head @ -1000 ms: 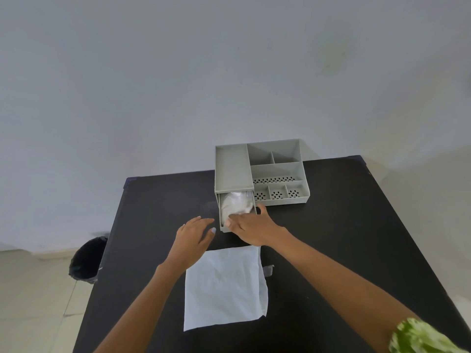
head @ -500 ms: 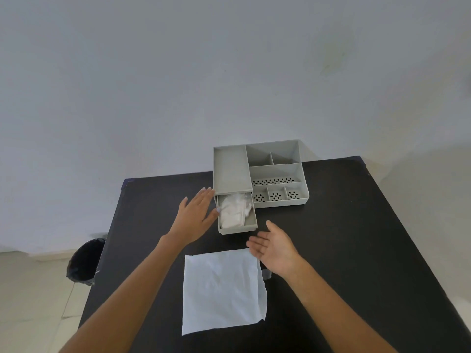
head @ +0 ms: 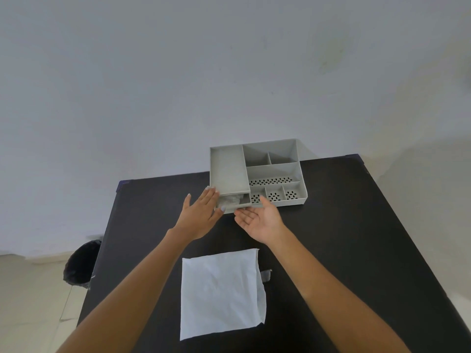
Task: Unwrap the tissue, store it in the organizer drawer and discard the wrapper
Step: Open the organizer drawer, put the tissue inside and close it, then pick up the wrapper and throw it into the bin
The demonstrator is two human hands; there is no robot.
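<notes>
A grey plastic organizer stands at the far middle of the black table. Its drawer at the front left sticks out only a little, with crumpled white tissue showing inside. My left hand lies flat against the drawer's left front corner, fingers spread, holding nothing. My right hand is palm up, fingertips at the drawer's front edge, holding nothing. A flat white sheet lies on the table near me, with a small clear scrap at its right edge.
A black bin with a dark liner stands on the tiled floor left of the table. A pale wall rises right behind the organizer. The organizer's open compartments hold nothing visible.
The drawer has slid most of the way back into the organizer. My right hand left the drawer, turned palm up and returned to its front. My left hand moved up to the drawer's left corner.
</notes>
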